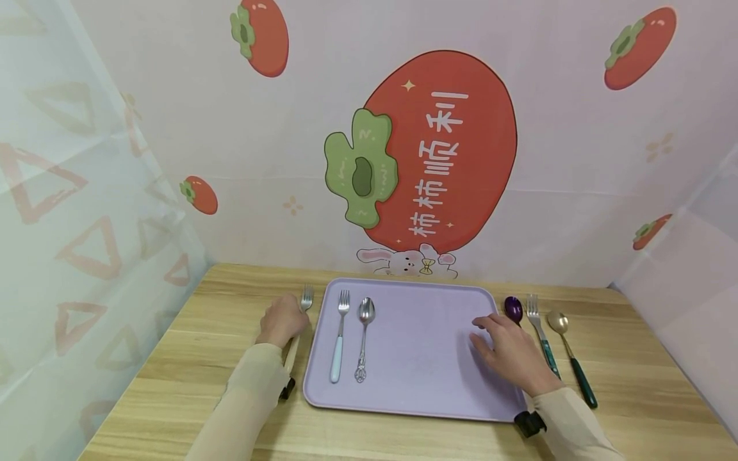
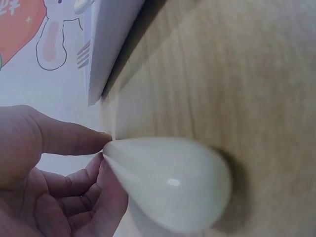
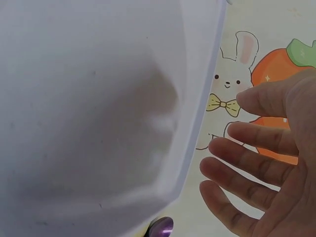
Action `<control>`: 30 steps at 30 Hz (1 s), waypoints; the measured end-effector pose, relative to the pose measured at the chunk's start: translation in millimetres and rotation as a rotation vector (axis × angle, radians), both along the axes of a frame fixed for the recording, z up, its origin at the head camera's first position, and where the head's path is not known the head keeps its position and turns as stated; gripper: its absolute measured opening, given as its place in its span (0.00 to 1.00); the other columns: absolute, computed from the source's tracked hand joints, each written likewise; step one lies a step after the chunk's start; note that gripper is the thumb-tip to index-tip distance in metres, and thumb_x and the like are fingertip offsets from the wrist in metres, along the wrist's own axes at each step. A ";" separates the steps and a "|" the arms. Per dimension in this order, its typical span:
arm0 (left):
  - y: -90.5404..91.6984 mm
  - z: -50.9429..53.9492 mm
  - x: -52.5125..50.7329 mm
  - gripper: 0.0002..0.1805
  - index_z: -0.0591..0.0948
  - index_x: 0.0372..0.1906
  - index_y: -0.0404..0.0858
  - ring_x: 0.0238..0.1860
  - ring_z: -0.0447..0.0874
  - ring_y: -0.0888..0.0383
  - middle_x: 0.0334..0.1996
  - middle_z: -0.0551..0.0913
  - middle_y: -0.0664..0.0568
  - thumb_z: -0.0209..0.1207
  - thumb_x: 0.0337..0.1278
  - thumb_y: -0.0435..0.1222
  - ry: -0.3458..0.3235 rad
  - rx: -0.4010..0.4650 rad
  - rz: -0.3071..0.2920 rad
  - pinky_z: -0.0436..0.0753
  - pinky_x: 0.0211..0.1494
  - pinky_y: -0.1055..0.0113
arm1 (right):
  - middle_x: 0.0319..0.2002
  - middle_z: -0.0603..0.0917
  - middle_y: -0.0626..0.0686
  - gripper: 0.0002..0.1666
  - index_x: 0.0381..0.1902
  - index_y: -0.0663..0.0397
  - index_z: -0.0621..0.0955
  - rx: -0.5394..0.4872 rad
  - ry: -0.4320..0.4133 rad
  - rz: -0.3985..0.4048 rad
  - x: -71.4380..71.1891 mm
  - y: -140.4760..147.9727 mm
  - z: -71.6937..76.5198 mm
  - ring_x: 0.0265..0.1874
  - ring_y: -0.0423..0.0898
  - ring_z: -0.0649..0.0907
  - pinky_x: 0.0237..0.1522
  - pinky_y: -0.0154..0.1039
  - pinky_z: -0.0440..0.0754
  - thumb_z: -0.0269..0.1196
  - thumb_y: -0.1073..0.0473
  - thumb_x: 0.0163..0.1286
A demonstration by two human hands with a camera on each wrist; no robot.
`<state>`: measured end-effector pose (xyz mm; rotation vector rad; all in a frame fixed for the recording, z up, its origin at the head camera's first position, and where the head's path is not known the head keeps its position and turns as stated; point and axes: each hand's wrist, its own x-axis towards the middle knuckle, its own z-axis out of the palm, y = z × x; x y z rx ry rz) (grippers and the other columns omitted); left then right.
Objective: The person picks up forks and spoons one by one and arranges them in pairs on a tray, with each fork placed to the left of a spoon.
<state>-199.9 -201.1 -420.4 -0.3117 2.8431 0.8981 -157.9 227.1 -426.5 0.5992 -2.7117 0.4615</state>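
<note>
My left hand [image 1: 282, 321] pinches a fork with a cream handle [image 1: 292, 358] beside the tray's left edge. In the left wrist view, thumb and fingertips meet at the neck of that rounded handle [image 2: 177, 185], close to the wooden table. The lilac tray [image 1: 423, 346] bears a fork with a pale blue handle [image 1: 337, 360] and an ornate silver spoon [image 1: 366, 312], side by side at its left. Over the tray's right part hovers my right hand [image 1: 512, 351], fingers spread and holding nothing.
Right of the tray lie a purple spoon [image 1: 513, 308], a fork with a green handle [image 1: 533, 312] and a gold spoon with a dark green handle [image 1: 584, 384]. A printed cloth [image 1: 565, 160] hangs behind the wooden table [image 1: 646, 378].
</note>
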 end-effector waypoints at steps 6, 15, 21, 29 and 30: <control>-0.3 1.4 2.0 0.15 0.67 0.18 0.42 0.16 0.63 0.59 0.15 0.67 0.54 0.53 0.57 0.27 -0.004 0.022 -0.005 0.65 0.18 0.67 | 0.38 0.86 0.55 0.14 0.45 0.61 0.86 0.005 0.005 0.005 0.0 0.5 1.4 0.38 0.53 0.85 0.39 0.52 0.84 0.72 0.62 0.63; -0.2 3.6 5.7 0.23 0.62 0.13 0.46 0.13 0.57 0.62 0.11 0.60 0.59 0.54 0.62 0.29 -0.002 0.053 -0.004 0.60 0.17 0.70 | 0.40 0.87 0.57 0.15 0.46 0.61 0.85 -0.002 0.028 0.003 -0.2 1.8 6.1 0.40 0.57 0.85 0.42 0.55 0.83 0.72 0.61 0.63; 1.7 6.3 8.6 0.24 0.63 0.13 0.46 0.14 0.58 0.61 0.11 0.61 0.58 0.56 0.65 0.31 0.024 0.058 0.005 0.61 0.18 0.69 | 0.43 0.86 0.60 0.16 0.48 0.63 0.85 -0.002 -0.006 -0.026 0.7 3.7 12.6 0.43 0.60 0.85 0.45 0.59 0.81 0.70 0.61 0.65; 5.4 12.6 13.2 0.24 0.65 0.13 0.45 0.18 0.65 0.58 0.14 0.69 0.55 0.59 0.65 0.33 0.075 0.023 -0.008 0.64 0.21 0.65 | 0.43 0.85 0.60 0.16 0.49 0.64 0.84 -0.001 -0.024 -0.032 -0.4 10.4 17.9 0.43 0.60 0.84 0.46 0.60 0.81 0.70 0.60 0.66; 5.6 13.0 13.6 0.24 0.66 0.13 0.45 0.18 0.66 0.58 0.14 0.70 0.55 0.58 0.65 0.33 0.080 0.021 -0.008 0.64 0.21 0.65 | 0.43 0.85 0.60 0.16 0.49 0.64 0.84 -0.001 -0.024 -0.032 -0.6 11.4 18.6 0.42 0.60 0.84 0.45 0.59 0.81 0.70 0.60 0.66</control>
